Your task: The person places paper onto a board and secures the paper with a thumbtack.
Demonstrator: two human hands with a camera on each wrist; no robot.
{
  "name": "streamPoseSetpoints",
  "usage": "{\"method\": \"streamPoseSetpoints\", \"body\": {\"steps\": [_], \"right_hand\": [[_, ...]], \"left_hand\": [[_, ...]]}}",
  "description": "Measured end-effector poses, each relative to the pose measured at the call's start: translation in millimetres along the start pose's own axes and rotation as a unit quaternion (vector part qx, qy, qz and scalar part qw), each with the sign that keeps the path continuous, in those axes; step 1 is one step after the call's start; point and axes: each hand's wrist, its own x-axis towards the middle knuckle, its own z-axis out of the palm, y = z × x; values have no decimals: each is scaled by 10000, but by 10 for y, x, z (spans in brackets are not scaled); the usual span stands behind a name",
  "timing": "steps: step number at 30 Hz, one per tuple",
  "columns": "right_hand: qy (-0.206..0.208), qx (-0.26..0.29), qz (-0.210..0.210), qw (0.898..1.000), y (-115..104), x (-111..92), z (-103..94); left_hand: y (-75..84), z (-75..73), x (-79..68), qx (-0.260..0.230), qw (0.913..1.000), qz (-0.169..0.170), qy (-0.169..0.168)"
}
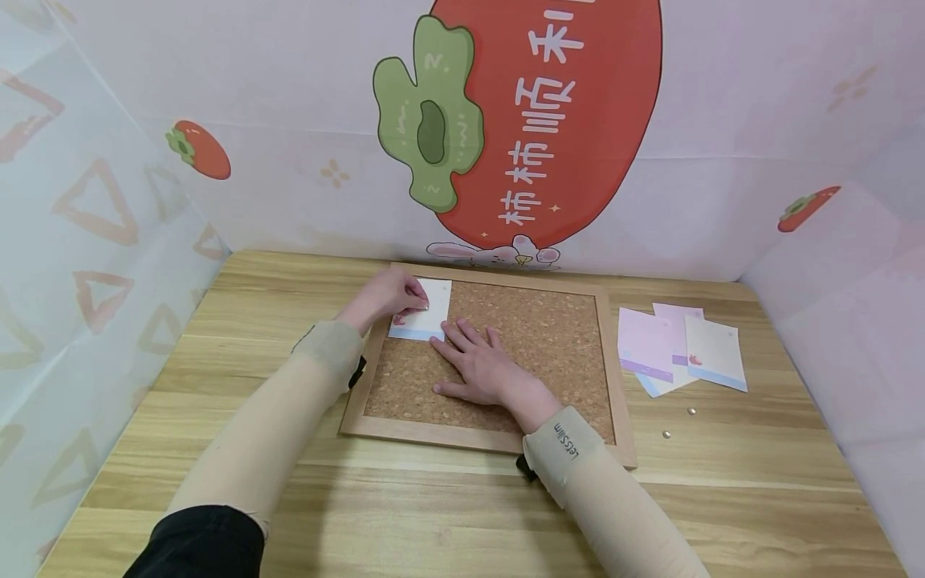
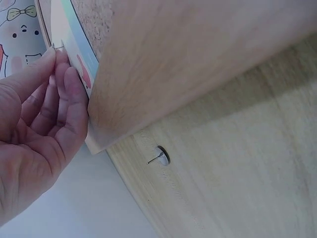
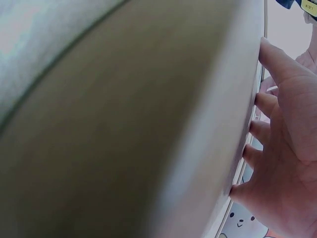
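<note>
A cork board (image 1: 535, 345) with a wooden frame lies on the table. A white card (image 1: 436, 301) with a blue lower edge lies on the cork at its upper left. My left hand (image 1: 393, 294) pinches a thumbtack (image 2: 59, 47) between thumb and fingers over that card; its pin shows in the left wrist view. Whether the point touches the card I cannot tell. My right hand (image 1: 480, 365) rests on the cork with fingers spread, fingertips at the card's lower right corner. In the right wrist view its fingertips (image 3: 237, 191) press against the board.
Several pink and white cards (image 1: 715, 351) overlap on the table to the right of the board. Two loose thumbtacks (image 1: 666, 434) lie below them. Another thumbtack (image 2: 161, 156) lies beside the frame in the left wrist view. A printed cloth backdrop (image 1: 289, 96) stands behind the table.
</note>
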Motion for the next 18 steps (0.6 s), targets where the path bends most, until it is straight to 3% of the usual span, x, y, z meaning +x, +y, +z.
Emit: {"method": "streamPoseSetpoints", "body": {"steps": [18], "right_hand": [[9, 27, -13, 10000, 8, 6, 4]], "left_hand": [[43, -21, -23, 59, 9999, -78, -25]]}}
